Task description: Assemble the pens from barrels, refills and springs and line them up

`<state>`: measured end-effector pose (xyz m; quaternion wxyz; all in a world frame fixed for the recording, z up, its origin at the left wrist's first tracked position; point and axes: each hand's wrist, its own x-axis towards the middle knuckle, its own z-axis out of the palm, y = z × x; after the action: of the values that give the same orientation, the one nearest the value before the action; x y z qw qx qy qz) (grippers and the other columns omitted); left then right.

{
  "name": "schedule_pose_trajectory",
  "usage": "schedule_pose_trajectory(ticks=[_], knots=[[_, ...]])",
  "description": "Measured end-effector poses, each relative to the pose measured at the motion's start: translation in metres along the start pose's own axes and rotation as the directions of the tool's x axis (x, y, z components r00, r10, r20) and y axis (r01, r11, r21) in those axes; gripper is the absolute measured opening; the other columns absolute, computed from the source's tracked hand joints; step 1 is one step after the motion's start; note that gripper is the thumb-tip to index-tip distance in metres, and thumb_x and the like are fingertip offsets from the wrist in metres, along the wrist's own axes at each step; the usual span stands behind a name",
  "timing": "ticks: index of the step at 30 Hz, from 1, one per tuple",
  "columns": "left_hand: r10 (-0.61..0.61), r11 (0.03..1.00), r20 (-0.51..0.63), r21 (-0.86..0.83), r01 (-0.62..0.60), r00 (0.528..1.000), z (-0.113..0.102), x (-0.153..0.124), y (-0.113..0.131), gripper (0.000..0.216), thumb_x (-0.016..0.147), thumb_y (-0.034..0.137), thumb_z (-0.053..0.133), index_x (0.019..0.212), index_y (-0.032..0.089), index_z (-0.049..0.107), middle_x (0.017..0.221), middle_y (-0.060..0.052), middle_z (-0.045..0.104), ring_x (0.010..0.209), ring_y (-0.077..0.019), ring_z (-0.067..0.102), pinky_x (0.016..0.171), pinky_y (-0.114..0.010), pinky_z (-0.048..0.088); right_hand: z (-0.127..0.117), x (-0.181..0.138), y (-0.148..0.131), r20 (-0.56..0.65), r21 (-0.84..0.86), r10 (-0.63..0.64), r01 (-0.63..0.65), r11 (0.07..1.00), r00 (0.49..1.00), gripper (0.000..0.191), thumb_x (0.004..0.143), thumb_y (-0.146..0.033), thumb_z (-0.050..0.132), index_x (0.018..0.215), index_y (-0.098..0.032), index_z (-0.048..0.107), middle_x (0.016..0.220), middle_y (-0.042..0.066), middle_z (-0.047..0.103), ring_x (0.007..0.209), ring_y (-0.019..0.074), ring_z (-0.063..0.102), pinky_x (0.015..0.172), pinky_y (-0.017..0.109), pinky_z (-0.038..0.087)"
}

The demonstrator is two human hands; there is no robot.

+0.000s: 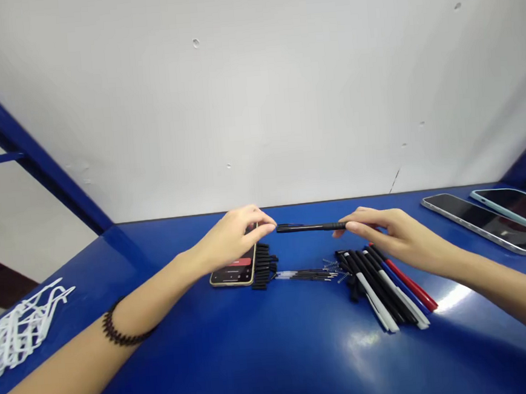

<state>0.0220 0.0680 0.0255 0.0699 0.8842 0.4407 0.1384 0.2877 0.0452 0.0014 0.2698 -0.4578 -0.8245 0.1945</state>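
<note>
A black pen (313, 227) is held level above the blue table, with its clip side toward the left. My right hand (379, 227) pinches its ribbed end between thumb and fingers. My left hand (243, 234) has thumb and forefinger closed at the pen's clip end. Under the pen lie several thin ink refills (303, 275) and small springs (330, 269). Beside them is a column of short black pen parts (262, 267). To their right, a bundle of white, black, blue and red pens (388, 287) rests below my right hand.
A phone with a lit screen (235, 275) lies partly under my left hand. Two more phones lie at the right, a silver-edged one (478, 219) and a light-blue-edged one (518, 204). White plastic strips (23, 331) are heaped at the left edge. A pale wall panel (255, 100) stands behind the table.
</note>
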Motion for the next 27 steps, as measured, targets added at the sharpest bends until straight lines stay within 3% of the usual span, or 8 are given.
schedule_pose_trajectory(ticks=[3, 7, 13, 17, 23, 25, 27], knots=[[0.032, 0.993, 0.115, 0.110, -0.044, 0.993, 0.005, 0.016, -0.020, 0.017, 0.078, 0.025, 0.052, 0.077, 0.021, 0.069, 0.081, -0.003, 0.059, 0.077, -0.0167, 0.054, 0.068, -0.026, 0.038, -0.003, 0.004, 0.017, -0.055, -0.035, 0.013, -0.015, 0.999, 0.998, 0.034, 0.087, -0.040, 0.037, 0.088, -0.020, 0.065, 0.080, 0.004, 0.063, 0.064, 0.0166, 0.051, 0.057, 0.027, 0.037], [0.039, 0.987, 0.194, 0.145, -0.067, 0.980, 0.013, 0.025, -0.028, 0.013, 0.073, 0.020, 0.057, 0.070, 0.021, 0.070, 0.072, -0.002, 0.060, 0.067, -0.0151, 0.053, 0.062, -0.025, 0.035, -0.002, 0.005, 0.025, -0.064, -0.032, 0.001, -0.003, 0.999, 0.998, 0.034, 0.086, -0.040, 0.039, 0.088, -0.019, 0.065, 0.081, 0.005, 0.064, 0.069, 0.0184, 0.053, 0.059, 0.028, 0.038], [0.048, 0.986, 0.212, 0.145, -0.080, 0.976, 0.023, 0.029, -0.031, 0.014, 0.075, 0.019, 0.053, 0.070, 0.019, 0.067, 0.074, -0.003, 0.059, 0.066, -0.0146, 0.052, 0.059, -0.024, 0.035, -0.001, 0.004, 0.019, -0.056, -0.030, -0.022, 0.020, 0.999, 0.998, 0.034, 0.087, -0.041, 0.039, 0.090, -0.018, 0.064, 0.077, 0.005, 0.061, 0.066, 0.0175, 0.052, 0.059, 0.029, 0.038], [0.038, 0.992, 0.152, 0.113, -0.056, 0.988, 0.024, 0.025, -0.034, 0.017, 0.080, 0.021, 0.047, 0.075, 0.016, 0.062, 0.079, -0.004, 0.056, 0.074, -0.0173, 0.051, 0.066, -0.028, 0.037, 0.003, -0.005, 0.014, -0.064, -0.014, -0.025, 0.024, 1.000, 0.998, 0.030, 0.087, -0.039, 0.040, 0.088, -0.019, 0.063, 0.079, 0.005, 0.062, 0.072, 0.0190, 0.054, 0.062, 0.031, 0.041], [0.017, 0.999, 0.034, -0.029, -0.016, 0.999, 0.013, -0.011, -0.006, 0.020, 0.089, 0.028, 0.032, 0.091, 0.019, 0.050, 0.100, -0.004, 0.050, 0.091, -0.0154, 0.048, 0.082, -0.029, 0.038, 0.013, -0.036, -0.002, -0.116, 0.066, -0.024, 0.032, 0.997, 0.993, 0.019, 0.085, -0.032, 0.047, 0.088, -0.021, 0.063, 0.077, 0.004, 0.061, 0.071, 0.0181, 0.052, 0.063, 0.032, 0.042], [0.025, 0.982, 0.010, -0.188, -0.023, 1.000, 0.013, -0.027, 0.009, 0.018, 0.089, 0.026, 0.031, 0.087, 0.019, 0.048, 0.097, -0.003, 0.051, 0.091, -0.0152, 0.047, 0.082, -0.028, 0.037, 0.016, -0.042, -0.007, -0.120, 0.091, -0.041, 0.052, 0.994, 0.992, 0.017, 0.085, -0.029, 0.047, 0.088, -0.022, 0.063, 0.075, 0.003, 0.062, 0.069, 0.0176, 0.050, 0.061, 0.031, 0.041], [-0.089, 0.952, 0.059, -0.288, 0.102, 0.994, 0.015, -0.039, 0.022, 0.017, 0.088, 0.026, 0.031, 0.086, 0.019, 0.047, 0.085, -0.001, 0.054, 0.079, -0.0144, 0.050, 0.072, -0.026, 0.039, 0.019, -0.044, -0.011, -0.114, 0.113, -0.061, 0.074, 0.991, 0.992, 0.016, 0.085, -0.027, 0.048, 0.088, -0.023, 0.063, 0.075, 0.002, 0.062, 0.069, 0.0174, 0.050, 0.061, 0.031, 0.041]])
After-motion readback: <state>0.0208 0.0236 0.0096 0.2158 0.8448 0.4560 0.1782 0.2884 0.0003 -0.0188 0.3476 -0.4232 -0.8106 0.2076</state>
